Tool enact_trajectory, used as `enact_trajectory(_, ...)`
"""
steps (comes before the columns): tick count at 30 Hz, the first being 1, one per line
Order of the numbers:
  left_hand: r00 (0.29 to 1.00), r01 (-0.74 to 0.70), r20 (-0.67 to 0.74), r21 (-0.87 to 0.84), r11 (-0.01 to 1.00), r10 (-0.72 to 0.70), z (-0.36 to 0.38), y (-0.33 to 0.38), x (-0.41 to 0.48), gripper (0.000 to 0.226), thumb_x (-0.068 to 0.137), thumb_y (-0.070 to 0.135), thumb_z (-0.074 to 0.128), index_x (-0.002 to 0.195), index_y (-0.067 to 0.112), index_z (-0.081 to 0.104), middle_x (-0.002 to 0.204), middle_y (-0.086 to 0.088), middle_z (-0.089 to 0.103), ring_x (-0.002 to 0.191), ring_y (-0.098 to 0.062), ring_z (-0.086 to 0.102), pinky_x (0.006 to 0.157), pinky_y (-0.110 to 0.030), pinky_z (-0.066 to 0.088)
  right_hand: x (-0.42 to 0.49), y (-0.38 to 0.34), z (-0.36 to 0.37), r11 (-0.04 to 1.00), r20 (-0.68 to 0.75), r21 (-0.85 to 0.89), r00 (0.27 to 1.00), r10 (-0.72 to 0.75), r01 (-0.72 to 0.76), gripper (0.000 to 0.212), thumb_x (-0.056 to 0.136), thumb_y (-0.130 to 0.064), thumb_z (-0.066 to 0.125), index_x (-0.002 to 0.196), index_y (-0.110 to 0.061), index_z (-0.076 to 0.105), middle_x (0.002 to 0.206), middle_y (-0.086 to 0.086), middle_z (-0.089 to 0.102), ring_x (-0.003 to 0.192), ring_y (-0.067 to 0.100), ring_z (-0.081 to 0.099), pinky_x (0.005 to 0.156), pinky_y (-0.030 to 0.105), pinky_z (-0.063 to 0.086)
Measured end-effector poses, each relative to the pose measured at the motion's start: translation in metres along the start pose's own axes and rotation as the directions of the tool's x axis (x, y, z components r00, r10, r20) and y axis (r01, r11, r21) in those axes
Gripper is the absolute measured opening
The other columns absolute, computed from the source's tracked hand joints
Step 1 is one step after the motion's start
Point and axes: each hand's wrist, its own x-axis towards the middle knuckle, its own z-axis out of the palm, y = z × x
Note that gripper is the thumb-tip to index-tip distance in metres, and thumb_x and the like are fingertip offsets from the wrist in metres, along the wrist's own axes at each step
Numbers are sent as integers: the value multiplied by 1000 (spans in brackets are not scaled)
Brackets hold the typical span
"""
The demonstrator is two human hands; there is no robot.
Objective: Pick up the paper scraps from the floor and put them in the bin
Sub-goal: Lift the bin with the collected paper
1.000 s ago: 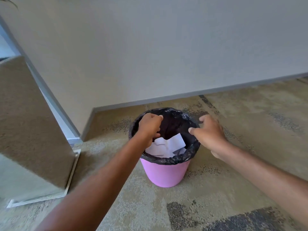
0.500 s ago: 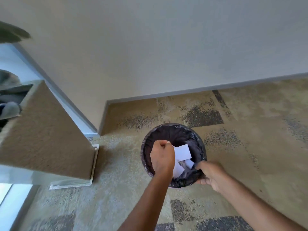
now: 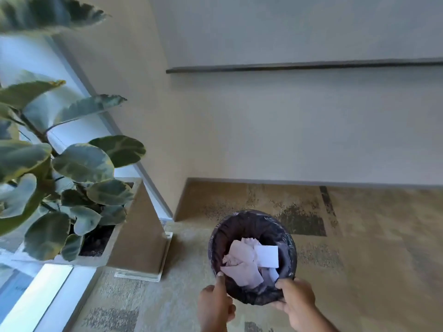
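Head view: on carpet [image 3: 359, 271] by wall [image 3: 287, 128], right hand [image 3: 296, 301] grips bin [image 3: 251, 222]; left hand [image 3: 214, 306] touches it, forefinger straight.

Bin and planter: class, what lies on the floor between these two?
Only bare patterned carpet separates the planter from the bin; nothing lies on that stretch. The head view shows it.

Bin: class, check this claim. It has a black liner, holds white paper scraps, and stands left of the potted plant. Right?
Wrong on one point: the head view shows the bin right of the potted plant, not left. The black liner and white paper scraps inside are as stated.
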Motion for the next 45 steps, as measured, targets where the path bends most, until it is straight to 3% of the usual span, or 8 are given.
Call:
enact_trajectory(5, 992, -59, -114, -130, 990, 44, 0, 62, 8, 38, 98, 36, 73, 101, 2, 55, 92, -23, 70, 58, -36, 73, 58, -45, 65, -30, -67, 36, 1000, 53, 15, 998, 26, -27, 22, 84, 11, 70, 105, 3, 65, 108, 25, 70, 86, 47, 74, 63, 68, 61)
enact_trajectory(15, 991, -129, -78, -340, 932, 109, 10, 154, 135, 26, 99, 11, 71, 120, 1, 57, 112, -27, 68, 82, -37, 73, 64, -40, 65, 44, -175, 166, 997, 130, -12, 989, -69, 71, 15, 89, 10, 67, 100, 0, 66, 104, 26, 74, 92, 44, 75, 67, 60, 65)
enact_trajectory(20, 964, -265, -89, -290, 920, 250, 17, 185, 182, 48, 92, 8, 81, 132, 22, 58, 117, -19, 71, 104, -33, 75, 81, -45, 66, 84, -214, 224, 995, 200, -9, 975, -99, 103, 17, 92, 9, 66, 104, -3, 69, 104, 22, 75, 91, 40, 75, 54, 41, 64)
enact_trajectory(24, 964, -264, -110, -289, 920, 242, 29, 203, 226, 59, 91, 4, 80, 138, 28, 55, 121, -12, 71, 110, -31, 72, 89, -48, 65, 117, -239, 267, 989, 217, -47, 968, -124, 137, 21, 93, 6, 68, 111, -5, 70, 108, 18, 76, 91, 36, 76, 75, 57, 66)
enact_trajectory(26, 966, -257, -114, -307, 916, 233, 33, 211, 248, 61, 90, 4, 81, 140, 28, 54, 123, -11, 70, 112, -30, 71, 91, -47, 64, 132, -251, 288, 988, 234, -60, 964, -128, 145, 20, 94, 6, 68, 110, -5, 68, 108, 17, 74, 92, 35, 75, 79, 59, 64)
enact_trajectory(33, 969, -242, -134, -375, 895, 206, 36, 231, 315, 58, 92, 5, 79, 136, 33, 54, 129, -16, 65, 118, -32, 68, 88, -40, 62, 170, -275, 353, 984, 294, -110, 950, -105, 143, 24, 95, 8, 68, 117, -1, 64, 116, 17, 69, 93, 33, 71, 59, 42, 66)
enact_trajectory(42, 987, -161, -48, -341, 926, 154, 32, 244, 364, 59, 96, -6, 67, 114, 50, 61, 124, -3, 70, 113, -18, 69, 95, -44, 61, 208, -282, 401, 984, 326, -149, 944, -49, 102, 22, 96, 10, 65, 115, 1, 62, 126, 24, 68, 112, 43, 69, 87, 59, 63)
enact_trajectory(45, 991, -134, -13, -295, 946, 136, 31, 242, 376, 53, 96, -6, 66, 109, 46, 65, 117, 0, 72, 108, -19, 69, 94, -41, 61, 213, -283, 407, 982, 326, -156, 944, -48, 103, 19, 97, 10, 65, 113, 0, 62, 124, 23, 68, 112, 41, 69, 85, 56, 64)
